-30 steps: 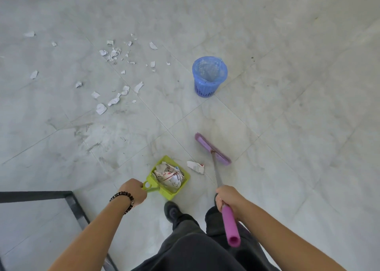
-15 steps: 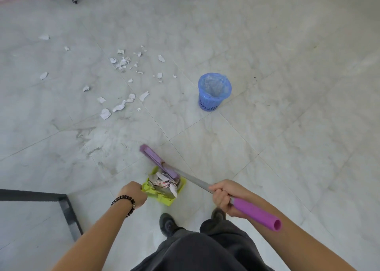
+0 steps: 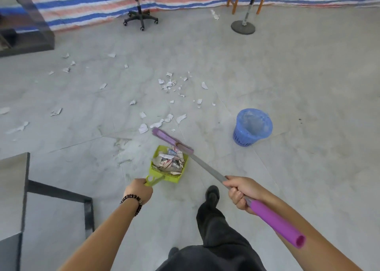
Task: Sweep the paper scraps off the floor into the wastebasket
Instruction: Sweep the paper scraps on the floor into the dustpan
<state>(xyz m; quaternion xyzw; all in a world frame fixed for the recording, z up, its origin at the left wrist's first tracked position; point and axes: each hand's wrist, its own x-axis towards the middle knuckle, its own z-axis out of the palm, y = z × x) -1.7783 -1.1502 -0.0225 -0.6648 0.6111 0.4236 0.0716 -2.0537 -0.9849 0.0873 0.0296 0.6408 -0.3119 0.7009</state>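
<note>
Floor [image 3: 308, 85]: light scraps may skid ahead of the bristles instead of gathering. Pale polished tile, marbled, with faint joints.
Broom [image 3: 205, 167]: a careless swing toward the loose paper could strike the loaded pan. Grey metal shaft, purple sleeve at the top, flat purple head. The head lies at the pan's far lip; whether it touches cannot be told.
Wastebasket [image 3: 244, 137]: the mouth is modest, so a hasty tip could spill beside it, and a knock might topple it. Blue plastic, round, tapered, latticed wall, clear liner. It stands upright to the right of the pan, apart from it.
Dustpan [image 3: 156, 153]: heaped, so if tilted forward in the carry the load would likely slide off the open lip. Lime plastic, shallow square tray, comb ridge at rear, loop handle.
Right hand [image 3: 239, 192]: fingers wrapped round the shaft just below the sleeve.
Left hand [image 3: 138, 190]: fist closed on the pan handle.
Scraps [image 3: 168, 83]: a draught could scatter them. Torn white paper, crumpled, some printed. One lot fills the pan; the rest lie scattered on the floor beyond the broom head and out to the left.
</note>
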